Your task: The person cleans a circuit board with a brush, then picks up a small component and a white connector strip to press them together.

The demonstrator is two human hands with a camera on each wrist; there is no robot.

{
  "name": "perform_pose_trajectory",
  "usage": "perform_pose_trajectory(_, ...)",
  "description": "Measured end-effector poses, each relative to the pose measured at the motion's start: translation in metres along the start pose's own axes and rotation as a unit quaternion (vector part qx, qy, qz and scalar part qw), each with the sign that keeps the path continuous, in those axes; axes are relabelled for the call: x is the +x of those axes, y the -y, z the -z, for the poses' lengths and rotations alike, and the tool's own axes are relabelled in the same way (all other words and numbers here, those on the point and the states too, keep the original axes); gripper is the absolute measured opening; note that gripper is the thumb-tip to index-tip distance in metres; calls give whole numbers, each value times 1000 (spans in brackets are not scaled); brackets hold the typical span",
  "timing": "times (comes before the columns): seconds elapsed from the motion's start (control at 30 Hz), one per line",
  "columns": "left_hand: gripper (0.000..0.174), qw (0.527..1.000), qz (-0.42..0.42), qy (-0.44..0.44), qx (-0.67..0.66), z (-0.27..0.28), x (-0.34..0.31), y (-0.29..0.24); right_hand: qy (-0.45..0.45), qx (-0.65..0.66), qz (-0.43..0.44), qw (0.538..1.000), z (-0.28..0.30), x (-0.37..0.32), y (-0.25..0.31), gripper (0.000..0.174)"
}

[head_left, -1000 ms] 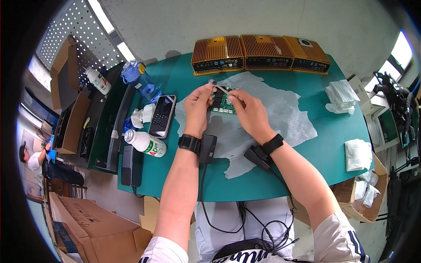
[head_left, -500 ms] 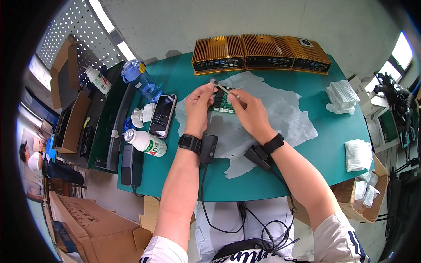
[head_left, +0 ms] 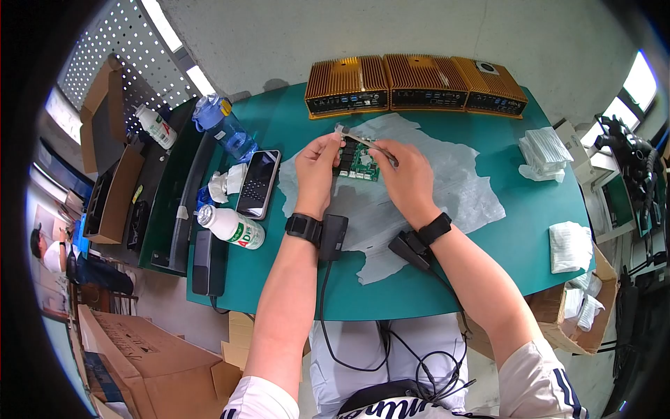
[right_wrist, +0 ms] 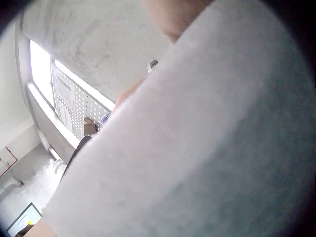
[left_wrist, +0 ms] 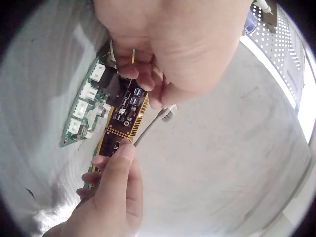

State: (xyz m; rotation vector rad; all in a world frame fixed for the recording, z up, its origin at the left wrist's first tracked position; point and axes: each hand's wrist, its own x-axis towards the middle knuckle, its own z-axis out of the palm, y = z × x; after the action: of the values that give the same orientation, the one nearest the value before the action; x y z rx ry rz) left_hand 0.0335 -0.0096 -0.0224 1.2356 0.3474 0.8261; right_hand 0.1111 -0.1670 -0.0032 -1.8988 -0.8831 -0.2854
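The green circuit board [head_left: 365,167] is held over the crumpled pale sheet [head_left: 453,181], white connectors along its near edge. My left hand [head_left: 315,174] grips the board's left side with curled fingers; in the left wrist view that hand [left_wrist: 173,44] covers part of the board [left_wrist: 86,106]. Between thumb and fingers, my right hand [head_left: 407,180] pinches a thin grey tool [head_left: 364,142] lying slantwise above the board's far edge. Its tip [left_wrist: 169,114] looks bristled in the left wrist view. Pale material fills most of the right wrist view, hiding the board.
Several gold finned boxes [head_left: 426,84] line the table's far edge. On the left are a blue bottle [head_left: 227,129], a phone [head_left: 259,183], a white bottle [head_left: 230,227] and a black case [head_left: 209,264]. White wrapped packs [head_left: 544,153] lie on the right.
My right hand has shifted slightly to the right, and the tool's angle has changed, with its rear end now showing past the fingers. My left hand has barely moved.
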Motion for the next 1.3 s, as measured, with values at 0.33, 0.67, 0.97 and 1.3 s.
perform_pose_trajectory(0.33,18,1000,2,5,2,0,1,0,8,30,-15,999,-3,0,-3,18)
perform_pose_trajectory(0.67,18,1000,2,8,7,-2,-2,-4,13,40,-25,999,-3,0,-3,20)
perform_pose_trajectory(0.97,18,1000,5,4,8,-2,-1,-2,25,40,-29,998,-2,0,-2,20)
perform_pose_trajectory(1.3,20,1000,6,6,11,-3,-1,-3,29,58,-35,997,-5,0,-5,22)
